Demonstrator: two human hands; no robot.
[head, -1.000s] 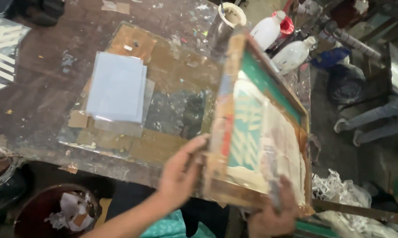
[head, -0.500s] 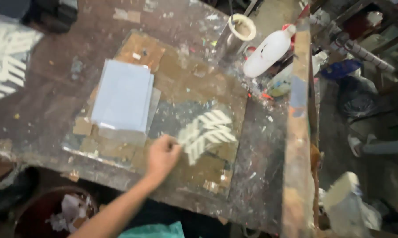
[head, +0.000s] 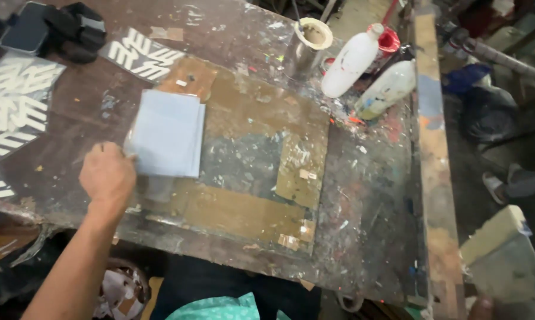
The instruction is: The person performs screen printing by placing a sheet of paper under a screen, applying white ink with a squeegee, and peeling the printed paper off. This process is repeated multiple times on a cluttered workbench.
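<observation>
Left hand (head: pixel 107 173) now at the pale sheets (head: pixel 168 133) — printed piece gone.

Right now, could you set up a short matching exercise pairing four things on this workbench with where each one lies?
Things:
1. left hand
2. metal can
3. two white bottles
4. black phone

Places:
A. far left corner of the bench
B. leaning at the far right, beside a red lid
C. at the left edge of the stack of pale blue sheets
D. upright at the far edge, left of the bottles

Pairs: 1-C, 2-D, 3-B, 4-A
</observation>
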